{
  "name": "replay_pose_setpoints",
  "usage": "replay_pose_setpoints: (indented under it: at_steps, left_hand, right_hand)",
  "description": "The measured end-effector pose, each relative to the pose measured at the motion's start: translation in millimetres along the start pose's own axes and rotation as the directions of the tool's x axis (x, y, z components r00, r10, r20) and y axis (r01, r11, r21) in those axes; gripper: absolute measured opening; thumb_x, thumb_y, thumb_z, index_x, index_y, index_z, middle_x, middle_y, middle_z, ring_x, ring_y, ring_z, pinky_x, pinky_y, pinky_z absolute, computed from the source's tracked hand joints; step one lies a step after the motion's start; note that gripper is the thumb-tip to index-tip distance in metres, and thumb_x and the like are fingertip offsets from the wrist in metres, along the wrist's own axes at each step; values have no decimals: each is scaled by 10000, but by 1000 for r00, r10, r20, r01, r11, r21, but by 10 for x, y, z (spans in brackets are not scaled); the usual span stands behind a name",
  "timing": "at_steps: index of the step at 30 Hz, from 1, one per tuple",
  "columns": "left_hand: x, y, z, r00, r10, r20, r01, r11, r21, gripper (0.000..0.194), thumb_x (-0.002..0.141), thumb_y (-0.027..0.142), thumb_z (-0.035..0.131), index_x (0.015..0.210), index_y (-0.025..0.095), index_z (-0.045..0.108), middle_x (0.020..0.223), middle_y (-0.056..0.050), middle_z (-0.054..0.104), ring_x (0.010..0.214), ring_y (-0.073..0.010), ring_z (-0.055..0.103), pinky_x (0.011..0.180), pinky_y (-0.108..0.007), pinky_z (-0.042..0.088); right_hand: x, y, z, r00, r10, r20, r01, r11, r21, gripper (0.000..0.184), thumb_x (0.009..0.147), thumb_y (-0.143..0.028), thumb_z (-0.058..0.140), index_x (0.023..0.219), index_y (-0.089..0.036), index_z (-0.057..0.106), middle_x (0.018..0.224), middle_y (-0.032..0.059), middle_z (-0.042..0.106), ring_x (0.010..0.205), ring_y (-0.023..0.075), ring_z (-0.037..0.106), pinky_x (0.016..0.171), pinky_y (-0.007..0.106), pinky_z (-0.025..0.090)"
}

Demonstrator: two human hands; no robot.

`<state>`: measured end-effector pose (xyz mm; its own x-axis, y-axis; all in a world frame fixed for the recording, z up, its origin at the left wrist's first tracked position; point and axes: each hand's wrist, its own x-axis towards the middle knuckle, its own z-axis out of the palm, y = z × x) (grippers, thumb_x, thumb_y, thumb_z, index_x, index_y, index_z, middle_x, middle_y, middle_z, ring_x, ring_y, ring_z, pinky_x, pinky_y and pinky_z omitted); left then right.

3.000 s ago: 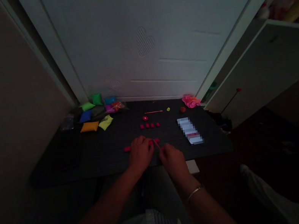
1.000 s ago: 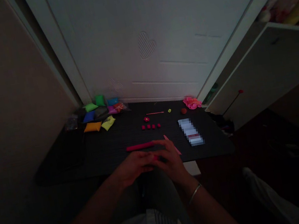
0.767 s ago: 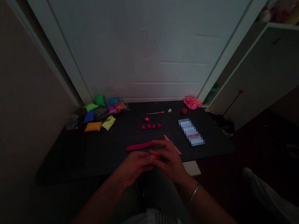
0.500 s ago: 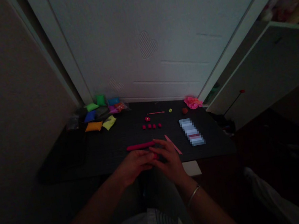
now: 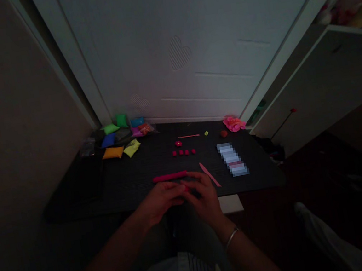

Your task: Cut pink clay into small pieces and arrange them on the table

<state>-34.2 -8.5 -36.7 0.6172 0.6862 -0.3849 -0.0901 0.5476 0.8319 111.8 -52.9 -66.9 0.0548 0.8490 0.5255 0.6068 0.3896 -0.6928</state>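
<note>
My left hand (image 5: 162, 199) and my right hand (image 5: 202, 193) meet near the table's front edge, both closed on a small piece of red modelling clay (image 5: 186, 188), partly hidden by the fingers. Just beyond them lies a long red clay roll (image 5: 169, 176), its right end close to my right fingers. A pink clay knife (image 5: 210, 174) rests on the table to the right of my right hand. Farther back, several small red clay pieces (image 5: 181, 153) sit in a row. Behind them is a small red clay flower (image 5: 178, 144) with a pale centre.
Coloured clay packets (image 5: 113, 153) are heaped at the back left of the dark table (image 5: 122, 178). A phone (image 5: 232, 159) with a blurred screen lies at the right. Along the back are a thin pink stick (image 5: 188, 136), a brown ball (image 5: 223, 134) and a pink flower-like object (image 5: 234, 123).
Three seconds ago my right hand held the pink knife at the roll, which my left hand steadied. Now the knife lies on the table, and both hands hold a small clay piece.
</note>
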Motion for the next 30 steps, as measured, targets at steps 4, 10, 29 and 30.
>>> replay_pose_setpoints:
  at_steps: [4,10,29,30]
  left_hand:
    - [2,3,12,1000,4,-24,-4,1000,31,242,661,342,651,793,140,669,852,-65,652,798,-165,575,744,-298,423]
    - [42,227,-117,999,40,-4,-36,933,359,258,661,386,629,768,156,674,742,-27,650,645,-127,536,582,-234,374]
    - [883,520,-654,748,619,-239,-192,546,815,289,703,415,536,819,185,666,810,-38,670,758,-208,584,693,-282,398]
    - [893,485,-663,751,620,-227,-190,532,825,286,711,411,527,828,189,664,821,-40,670,768,-209,585,698,-284,400]
  right_hand:
    - [-10,23,45,999,18,-37,-19,1000,-24,201,759,-229,581,953,-258,624,1071,66,553,1009,201,508,821,380,440]
    - [177,-5,-104,982,-94,162,109,991,-82,451,731,-280,623,1166,-270,505,1181,68,487,1060,196,472,871,366,418]
    - [1489,996,-207,844,454,286,-373,879,-296,276,672,-245,616,932,-155,639,728,0,637,639,113,579,570,201,416]
    - [1531,1029,-177,830,466,306,-375,873,-311,248,662,-231,622,896,-154,649,697,-5,639,619,110,579,552,193,409]
